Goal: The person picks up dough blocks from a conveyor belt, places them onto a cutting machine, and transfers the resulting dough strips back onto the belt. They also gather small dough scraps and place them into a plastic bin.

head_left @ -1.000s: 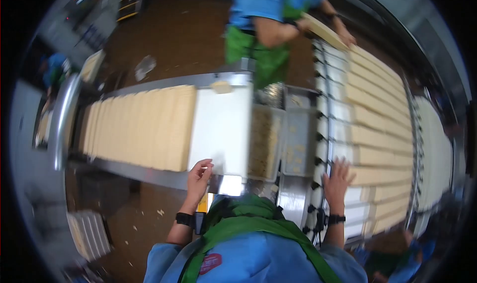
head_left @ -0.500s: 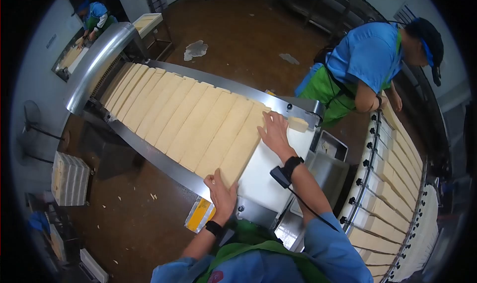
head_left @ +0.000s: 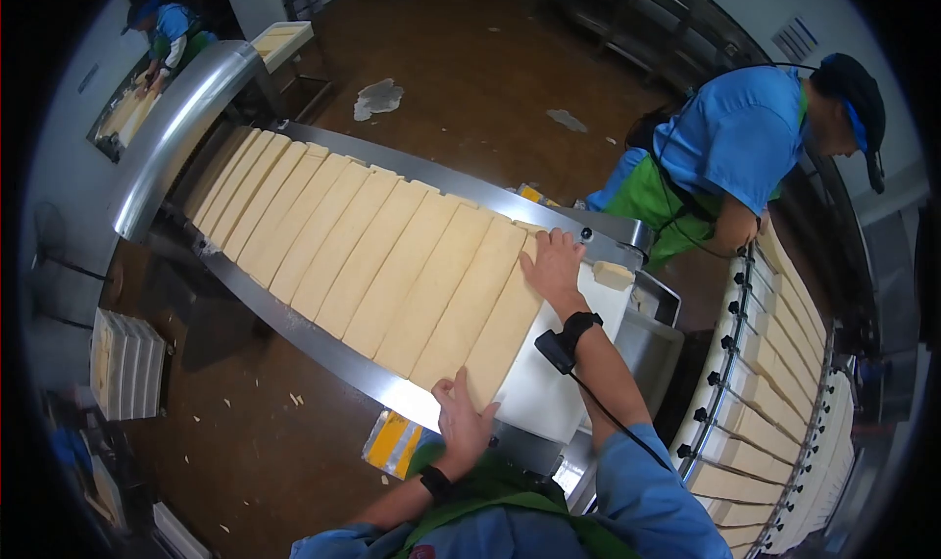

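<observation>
Pale cream, dough-like slabs point(head_left: 392, 265) lie side by side in a row across the conveyor. At the near end of the last slab point(head_left: 505, 338) is my left hand point(head_left: 466, 430), its thumb and fingers apart and touching the slab's end. My right hand point(head_left: 556, 268) rests over the far end of that same slab, fingers extended; some fingertips are hard to make out. Beside that slab shows the white belt point(head_left: 549, 387). A small pale offcut point(head_left: 615, 276) sits just right of my right hand.
A co-worker point(head_left: 730, 147) leans over a second line at right, where pale slabs point(head_left: 760, 392) lie behind a rail with black knobs point(head_left: 720, 358). A metal hood point(head_left: 186, 132) arches over the conveyor's far end. Another person point(head_left: 169, 37) works beyond it. Stacked trays point(head_left: 129, 363) stand at left.
The slab row has advanced toward the right end, covering more white belt. Both my hands have moved along with the last slab. The view has shifted slightly.
</observation>
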`<action>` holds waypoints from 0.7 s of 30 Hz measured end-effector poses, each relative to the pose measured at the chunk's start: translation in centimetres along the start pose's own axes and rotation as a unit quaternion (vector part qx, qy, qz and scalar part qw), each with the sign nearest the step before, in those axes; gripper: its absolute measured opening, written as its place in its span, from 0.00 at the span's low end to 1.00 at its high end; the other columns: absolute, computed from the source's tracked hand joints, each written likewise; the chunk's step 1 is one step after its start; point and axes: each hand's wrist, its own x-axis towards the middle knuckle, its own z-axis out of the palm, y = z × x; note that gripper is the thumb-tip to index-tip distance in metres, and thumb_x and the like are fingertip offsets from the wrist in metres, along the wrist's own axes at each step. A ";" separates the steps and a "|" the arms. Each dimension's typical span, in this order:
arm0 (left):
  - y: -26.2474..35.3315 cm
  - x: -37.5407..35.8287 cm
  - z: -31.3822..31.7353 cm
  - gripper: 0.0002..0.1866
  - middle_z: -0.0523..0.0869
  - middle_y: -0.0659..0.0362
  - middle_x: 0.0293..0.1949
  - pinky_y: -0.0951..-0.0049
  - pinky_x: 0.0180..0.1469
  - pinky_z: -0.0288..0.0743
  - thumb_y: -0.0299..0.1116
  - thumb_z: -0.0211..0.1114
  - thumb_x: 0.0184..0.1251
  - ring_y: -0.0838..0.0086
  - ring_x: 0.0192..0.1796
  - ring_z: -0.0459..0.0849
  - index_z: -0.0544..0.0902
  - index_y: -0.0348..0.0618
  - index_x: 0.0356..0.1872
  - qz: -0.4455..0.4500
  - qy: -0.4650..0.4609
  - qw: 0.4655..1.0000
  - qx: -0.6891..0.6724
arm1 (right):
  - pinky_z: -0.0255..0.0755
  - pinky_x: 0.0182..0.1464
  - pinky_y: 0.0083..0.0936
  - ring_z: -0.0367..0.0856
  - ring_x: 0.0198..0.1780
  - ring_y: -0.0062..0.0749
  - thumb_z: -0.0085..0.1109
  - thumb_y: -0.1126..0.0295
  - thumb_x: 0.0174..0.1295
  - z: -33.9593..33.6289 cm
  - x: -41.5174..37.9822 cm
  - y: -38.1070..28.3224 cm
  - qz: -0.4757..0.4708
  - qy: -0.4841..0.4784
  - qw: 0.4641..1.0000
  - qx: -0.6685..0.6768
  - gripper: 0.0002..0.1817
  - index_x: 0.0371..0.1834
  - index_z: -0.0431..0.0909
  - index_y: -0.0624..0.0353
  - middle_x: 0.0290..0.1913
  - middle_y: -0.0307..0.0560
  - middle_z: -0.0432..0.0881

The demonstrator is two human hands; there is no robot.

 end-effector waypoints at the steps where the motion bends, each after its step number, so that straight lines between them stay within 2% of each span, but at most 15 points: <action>1: 0.3 -0.1 0.1 0.48 0.64 0.41 0.61 0.50 0.59 0.77 0.35 0.83 0.55 0.40 0.61 0.75 0.65 0.38 0.75 -0.006 0.002 1.000 0.011 | 0.61 0.60 0.50 0.73 0.59 0.45 0.68 0.49 0.62 -0.6 0.0 0.3 -0.003 -0.034 0.999 -0.003 0.27 0.55 0.83 0.60 0.51 0.51 0.78; 2: 0.6 -0.2 0.3 0.47 0.65 0.41 0.62 0.50 0.59 0.77 0.35 0.83 0.55 0.40 0.61 0.76 0.66 0.39 0.75 -0.013 0.005 1.000 0.021 | 0.62 0.60 0.50 0.74 0.59 0.46 0.68 0.48 0.61 -1.1 -0.1 0.6 -0.006 -0.068 0.998 -0.007 0.29 0.55 0.83 0.61 0.50 0.52 0.79; 3: 0.8 -0.2 0.6 0.47 0.65 0.41 0.62 0.50 0.59 0.77 0.35 0.83 0.55 0.40 0.61 0.76 0.66 0.39 0.75 -0.011 0.003 1.000 0.020 | 0.62 0.60 0.50 0.74 0.59 0.46 0.68 0.48 0.61 -1.1 -0.2 1.4 -0.004 -0.068 0.998 -0.008 0.29 0.55 0.83 0.61 0.50 0.52 0.79; 5: 1.4 -0.3 1.1 0.46 0.65 0.42 0.63 0.49 0.58 0.78 0.36 0.83 0.55 0.40 0.61 0.77 0.67 0.42 0.74 -0.017 -0.016 0.999 0.033 | 0.71 0.58 0.52 0.80 0.56 0.52 0.69 0.46 0.60 -0.6 -0.8 4.3 -0.001 -0.073 0.995 0.070 0.32 0.56 0.81 0.64 0.50 0.56 0.80; 6: 1.9 -0.4 1.3 0.46 0.65 0.42 0.63 0.49 0.58 0.78 0.36 0.83 0.55 0.40 0.61 0.77 0.67 0.42 0.74 -0.014 -0.018 0.999 0.035 | 0.71 0.58 0.52 0.80 0.56 0.52 0.69 0.46 0.60 -0.5 -1.7 5.8 0.003 -0.071 0.995 0.070 0.32 0.56 0.81 0.64 0.50 0.56 0.80; 8: 3.4 -0.7 1.8 0.47 0.67 0.43 0.63 0.50 0.56 0.80 0.39 0.84 0.53 0.42 0.58 0.81 0.67 0.43 0.73 0.012 -0.065 0.995 0.076 | 0.78 0.58 0.49 0.84 0.54 0.58 0.70 0.45 0.61 -0.8 -4.4 8.9 0.056 -0.062 0.990 0.111 0.33 0.57 0.80 0.64 0.50 0.63 0.84; 9: 4.1 -0.5 1.8 0.47 0.67 0.43 0.63 0.50 0.56 0.80 0.39 0.84 0.53 0.42 0.58 0.81 0.67 0.43 0.73 0.019 -0.068 0.995 0.077 | 0.78 0.58 0.49 0.84 0.54 0.58 0.70 0.45 0.61 -1.4 -5.6 10.0 0.063 -0.057 0.990 0.111 0.33 0.57 0.80 0.64 0.50 0.63 0.84; 11: 5.6 -0.5 2.4 0.51 0.70 0.42 0.65 0.50 0.57 0.81 0.43 0.84 0.53 0.43 0.59 0.82 0.64 0.44 0.76 0.009 -0.091 0.986 0.139 | 0.81 0.56 0.50 0.86 0.53 0.60 0.69 0.44 0.63 -2.7 -8.7 13.0 0.143 -0.081 0.982 0.093 0.34 0.58 0.79 0.65 0.52 0.67 0.85; 12: 5.7 -0.5 2.8 0.51 0.70 0.42 0.65 0.50 0.57 0.81 0.43 0.84 0.53 0.43 0.59 0.82 0.64 0.44 0.76 0.030 -0.102 0.984 0.143 | 0.81 0.55 0.50 0.87 0.52 0.60 0.69 0.43 0.63 -2.5 -10.2 14.0 0.146 -0.046 0.981 0.115 0.34 0.57 0.79 0.65 0.51 0.67 0.86; 14: 5.4 0.0 3.8 0.52 0.68 0.39 0.72 0.48 0.59 0.80 0.46 0.82 0.56 0.43 0.62 0.82 0.61 0.47 0.80 0.023 -0.107 0.973 0.205 | 0.80 0.55 0.51 0.87 0.52 0.59 0.69 0.41 0.62 0.3 -13.1 15.5 0.167 0.035 0.976 0.135 0.36 0.58 0.78 0.64 0.50 0.66 0.87; 15: 5.0 0.3 4.3 0.54 0.69 0.39 0.72 0.47 0.60 0.80 0.48 0.82 0.55 0.43 0.62 0.83 0.60 0.47 0.81 0.027 -0.115 0.968 0.219 | 0.79 0.58 0.49 0.86 0.53 0.59 0.69 0.40 0.62 -1.1 -13.7 14.8 0.208 -0.005 0.969 0.137 0.40 0.62 0.76 0.65 0.51 0.65 0.86; 16: 4.2 0.7 5.0 0.56 0.71 0.38 0.72 0.47 0.61 0.80 0.49 0.81 0.55 0.43 0.62 0.83 0.59 0.48 0.82 0.038 -0.126 0.963 0.233 | 0.78 0.61 0.49 0.84 0.56 0.59 0.69 0.40 0.61 -1.7 -14.3 14.4 0.211 -0.023 0.957 0.198 0.40 0.61 0.75 0.66 0.54 0.64 0.84; 17: 3.1 1.1 5.9 0.55 0.71 0.39 0.70 0.47 0.61 0.80 0.47 0.82 0.53 0.43 0.63 0.82 0.60 0.47 0.81 0.076 -0.091 0.963 0.244 | 0.77 0.61 0.49 0.82 0.59 0.60 0.69 0.40 0.61 -1.4 -15.4 13.9 0.248 0.040 0.944 0.214 0.39 0.58 0.77 0.67 0.56 0.65 0.82; 19: 3.1 0.8 7.2 0.53 0.73 0.39 0.68 0.47 0.62 0.79 0.41 0.83 0.51 0.43 0.64 0.80 0.63 0.45 0.78 0.124 -0.047 0.958 0.253 | 0.75 0.63 0.49 0.80 0.60 0.60 0.67 0.43 0.63 -3.0 -16.9 14.4 0.250 -0.005 0.945 0.209 0.38 0.58 0.75 0.71 0.58 0.64 0.80; 21: 4.0 0.0 7.9 0.51 0.74 0.40 0.66 0.47 0.63 0.78 0.38 0.84 0.51 0.42 0.65 0.79 0.65 0.44 0.77 0.167 -0.057 0.949 0.262 | 0.74 0.63 0.46 0.75 0.60 0.59 0.68 0.47 0.63 -5.0 -20.2 14.6 0.272 0.045 0.941 0.196 0.37 0.61 0.74 0.70 0.56 0.62 0.76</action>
